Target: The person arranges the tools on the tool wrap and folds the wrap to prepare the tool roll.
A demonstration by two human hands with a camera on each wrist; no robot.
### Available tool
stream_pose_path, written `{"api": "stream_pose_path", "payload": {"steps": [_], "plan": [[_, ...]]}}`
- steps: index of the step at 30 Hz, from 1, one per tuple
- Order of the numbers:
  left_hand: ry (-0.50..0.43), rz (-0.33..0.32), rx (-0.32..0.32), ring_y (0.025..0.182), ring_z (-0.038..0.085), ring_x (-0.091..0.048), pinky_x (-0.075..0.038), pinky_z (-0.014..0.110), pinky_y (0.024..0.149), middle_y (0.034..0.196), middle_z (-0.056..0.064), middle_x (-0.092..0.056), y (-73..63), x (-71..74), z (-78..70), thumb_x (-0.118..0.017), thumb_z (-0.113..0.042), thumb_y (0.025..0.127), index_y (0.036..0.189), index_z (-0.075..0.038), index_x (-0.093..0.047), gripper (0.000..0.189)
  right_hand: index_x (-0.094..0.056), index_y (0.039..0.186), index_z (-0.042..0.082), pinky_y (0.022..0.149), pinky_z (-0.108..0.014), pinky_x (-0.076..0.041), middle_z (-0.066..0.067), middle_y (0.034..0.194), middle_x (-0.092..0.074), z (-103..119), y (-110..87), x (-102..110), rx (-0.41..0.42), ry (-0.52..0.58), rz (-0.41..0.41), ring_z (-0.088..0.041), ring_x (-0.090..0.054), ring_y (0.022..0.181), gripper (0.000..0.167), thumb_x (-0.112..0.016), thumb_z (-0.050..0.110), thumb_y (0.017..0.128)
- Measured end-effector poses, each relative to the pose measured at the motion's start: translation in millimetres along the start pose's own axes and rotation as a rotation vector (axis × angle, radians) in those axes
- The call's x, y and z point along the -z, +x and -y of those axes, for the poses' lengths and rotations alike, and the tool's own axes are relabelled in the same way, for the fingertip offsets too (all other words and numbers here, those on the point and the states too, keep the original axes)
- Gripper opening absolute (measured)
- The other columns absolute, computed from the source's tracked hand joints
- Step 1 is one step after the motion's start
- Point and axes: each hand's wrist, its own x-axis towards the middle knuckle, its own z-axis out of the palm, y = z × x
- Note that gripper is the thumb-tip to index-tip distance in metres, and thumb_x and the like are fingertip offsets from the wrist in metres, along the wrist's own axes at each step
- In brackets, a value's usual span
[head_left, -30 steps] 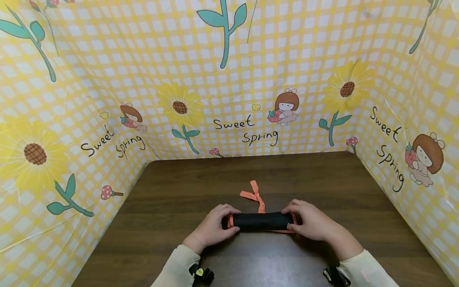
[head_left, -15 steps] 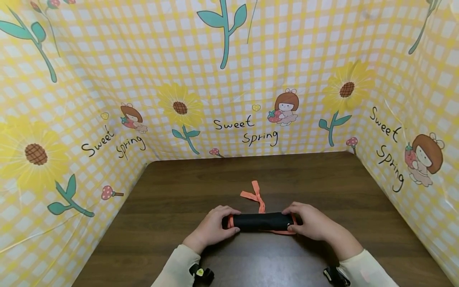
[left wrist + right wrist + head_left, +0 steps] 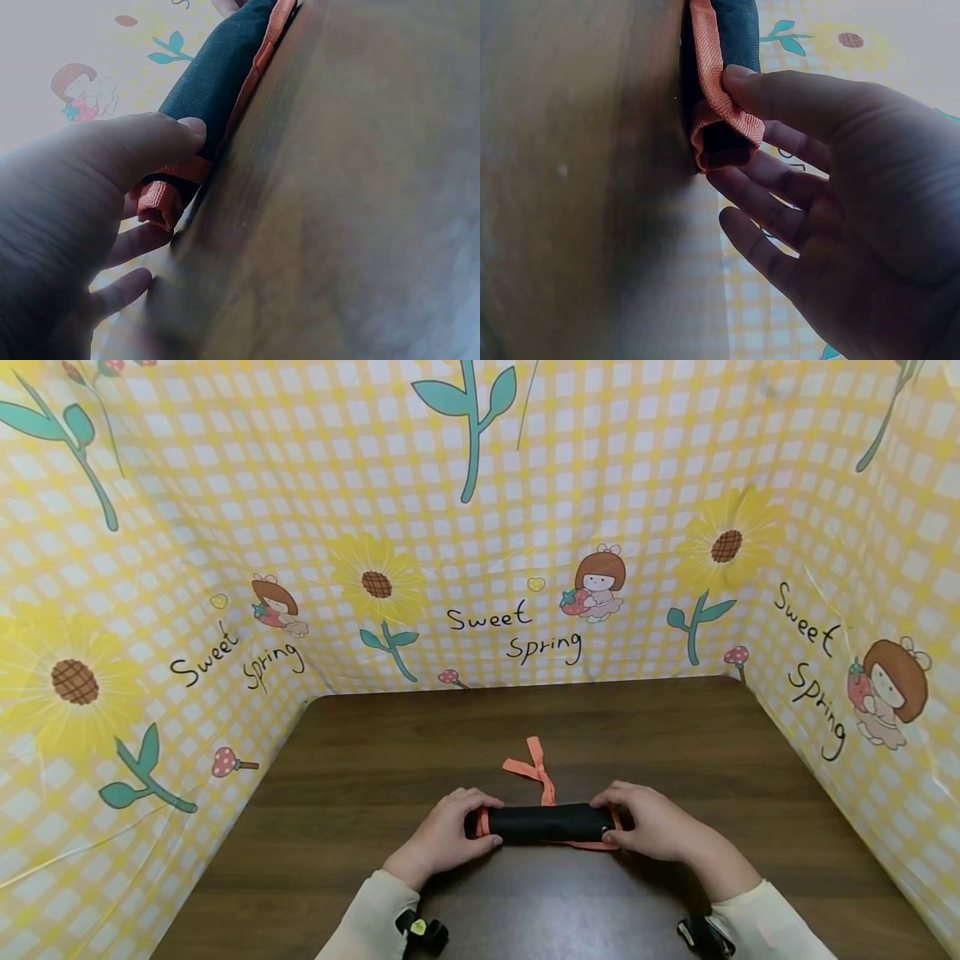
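A rolled-up black fabric pouch (image 3: 551, 823) with orange edging lies crosswise on the brown table. My left hand (image 3: 450, 831) grips its left end, thumb on the near side and fingers behind. The right end is held the same way by my right hand (image 3: 652, 822). In the left wrist view, the thumb presses on the black roll (image 3: 217, 75) close to its orange-trimmed end. The right wrist view shows the open end of the roll, its orange binding (image 3: 709, 56) curling round a dark hollow. An orange tie strap (image 3: 536, 770) spreads out behind the roll.
The wooden table (image 3: 375, 752) is bordered at the back and both sides by a yellow checked cloth (image 3: 480, 552) with printed flowers and lettering. Black bands with small devices (image 3: 422, 933) sit at both wrists.
The orange edging under the near right side of the roll shows a little more than a second ago. Both hands stay almost where they were.
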Motion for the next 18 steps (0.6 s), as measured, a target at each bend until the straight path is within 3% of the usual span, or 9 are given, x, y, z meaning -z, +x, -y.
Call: {"api": "stream_pose_path", "payload": {"steps": [10, 18], "plan": [[-0.03, 0.017, -0.002, 0.106, 0.007, -0.056, -0.05, 0.038, 0.092, 0.119, -0.023, -0.064, -1.7, 1.5, -0.7, -0.087, -0.038, 0.087, 0.129, -0.037, -0.068, 0.046, -0.071, 0.124, 0.019, 0.092, -0.042, -0.051, 0.015, 0.112, -0.062, -2, -0.1, 0, -0.006, 0.033, 0.023, -0.012, -0.06, 0.102, 0.038, -0.085, 0.022, 0.089], [-0.129, -0.017, 0.009, 0.124, 0.014, -0.058, -0.047, 0.049, 0.105, 0.132, -0.003, -0.064, -1.7, 7.9, 3.5, -0.073, -0.048, 0.098, 0.144, -0.017, -0.062, 0.057, -0.073, 0.122, 0.012, 0.095, -0.049, -0.053, 0.005, 0.116, -0.067, -11, -8.3, 16, -0.048, 0.025, -0.065, -0.021, -0.065, 0.113, 0.04, -0.079, 0.041, 0.095]]}}
